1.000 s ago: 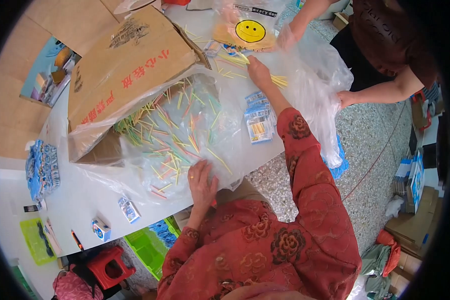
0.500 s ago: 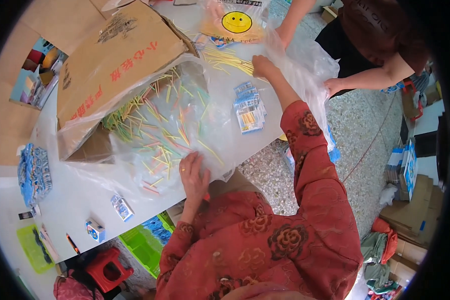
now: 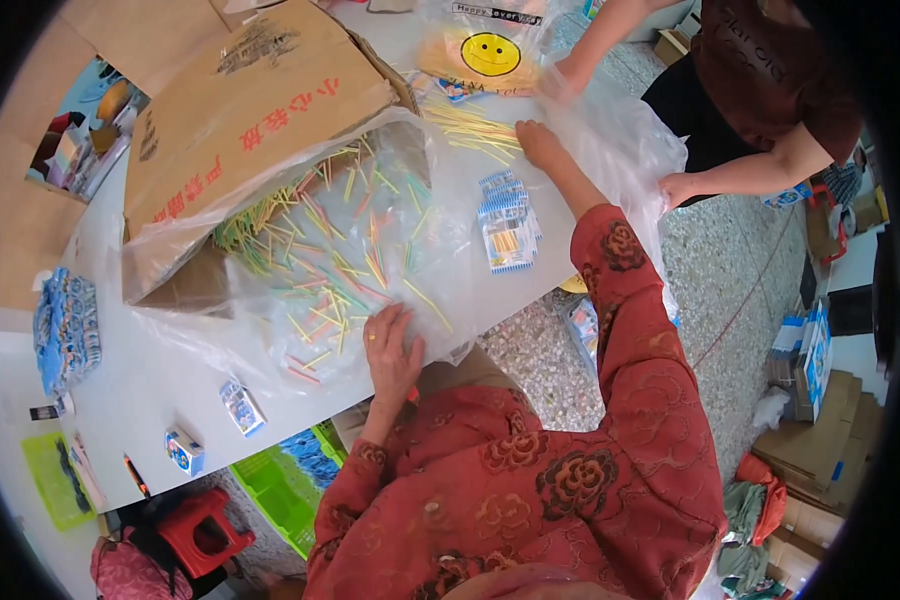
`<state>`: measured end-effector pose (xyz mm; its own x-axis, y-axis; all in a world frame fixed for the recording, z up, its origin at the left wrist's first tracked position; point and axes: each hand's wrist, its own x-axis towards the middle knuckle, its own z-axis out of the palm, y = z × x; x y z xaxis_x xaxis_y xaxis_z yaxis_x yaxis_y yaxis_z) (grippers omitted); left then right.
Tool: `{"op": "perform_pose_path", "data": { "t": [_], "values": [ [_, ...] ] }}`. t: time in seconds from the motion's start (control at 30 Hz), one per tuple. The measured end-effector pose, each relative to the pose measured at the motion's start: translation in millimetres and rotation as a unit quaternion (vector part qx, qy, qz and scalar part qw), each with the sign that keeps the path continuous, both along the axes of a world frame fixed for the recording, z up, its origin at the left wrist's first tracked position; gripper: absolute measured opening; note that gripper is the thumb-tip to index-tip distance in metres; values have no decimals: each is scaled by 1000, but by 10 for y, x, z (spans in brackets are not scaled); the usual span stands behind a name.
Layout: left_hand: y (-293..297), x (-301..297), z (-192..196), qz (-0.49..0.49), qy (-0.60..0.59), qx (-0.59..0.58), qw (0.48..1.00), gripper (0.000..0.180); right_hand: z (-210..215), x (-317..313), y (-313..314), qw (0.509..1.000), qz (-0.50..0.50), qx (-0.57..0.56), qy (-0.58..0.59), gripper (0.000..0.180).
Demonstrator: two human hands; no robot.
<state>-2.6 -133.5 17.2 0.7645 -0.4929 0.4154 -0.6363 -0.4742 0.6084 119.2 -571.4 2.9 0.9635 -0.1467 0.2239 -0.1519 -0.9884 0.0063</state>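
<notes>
My left hand (image 3: 394, 350) rests on a clear plastic sheet (image 3: 450, 330) at the table's near edge, fingers loosely extended and holding nothing. Thin coloured sticks (image 3: 330, 260), yellow, pink and green, lie scattered on that sheet and spill from a large cardboard box. Farther out, my right hand (image 3: 540, 145) is closed at the right ends of a bunch of yellow sticks (image 3: 470, 125); what its fingers hold is hidden. Just nearer than it lies a stack of small blue-and-white packets (image 3: 508, 225). A co-worker's hands hold a clear plastic bag (image 3: 620, 130) right beside my right hand.
The tilted cardboard box (image 3: 260, 110) fills the table's far left. A bag with a yellow smiley (image 3: 490, 55) lies at the back. Small boxes (image 3: 242, 407) and a blue patterned bundle (image 3: 67, 330) are on the left. Below the edge stand a green crate (image 3: 280, 495) and red stool (image 3: 202, 530).
The whole view has shifted slightly. My left hand stays on the sheet and my right hand stays by the yellow sticks. The co-worker still holds the plastic bag.
</notes>
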Motion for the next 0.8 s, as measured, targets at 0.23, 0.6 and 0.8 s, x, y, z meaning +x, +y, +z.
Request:
{"op": "perform_pose_path", "data": {
  "t": [0.23, 0.6, 0.8],
  "values": [
    [-19, 6, -9, 0, -10, 17, 1000, 41, 39, 371, 197, 999, 25, 22, -41, 15],
    [-53, -11, 42, 5, -1, 33, 999, 42, 274, 837, 280, 980, 85, 175, 32, 74],
    [-31, 2, 27, 14, -4, 40, 999, 41, 490, 904, 534, 967, 2, 93, 239, 104]
  ]
}}
